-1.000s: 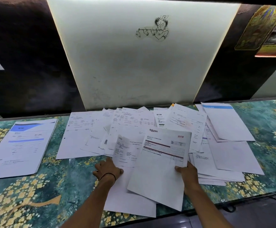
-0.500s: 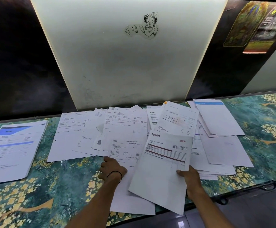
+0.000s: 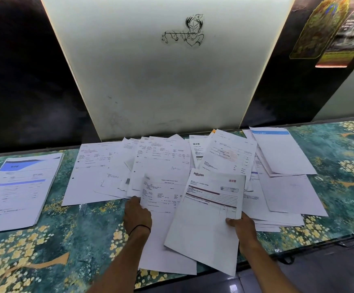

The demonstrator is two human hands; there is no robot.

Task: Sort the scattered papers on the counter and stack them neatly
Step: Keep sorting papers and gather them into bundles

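Note:
Many white printed papers (image 3: pixel 161 163) lie spread and overlapping across the middle of the green floral counter (image 3: pixel 77 235). My right hand (image 3: pixel 241 227) pinches the right edge of an invoice sheet with a red logo and maroon bars (image 3: pixel 207 212), its near corner hanging past the counter's front edge. My left hand (image 3: pixel 137 214) grips the left edge of a report sheet (image 3: pixel 161 199) that lies partly under the invoice. A separate neat stack with a blue-headed top sheet (image 3: pixel 17 187) sits at the far left.
A white panel (image 3: pixel 161 77) and dark wall rise right behind the papers. More sheets, one with a blue top band (image 3: pixel 281 151), fan out at the right. Posters (image 3: pixel 328 28) hang at the upper right. The counter's front edge runs below my forearms.
My left hand shifted up along the report sheet's left edge and now holds it. The invoice in my right hand slid slightly right. The view also shifted.

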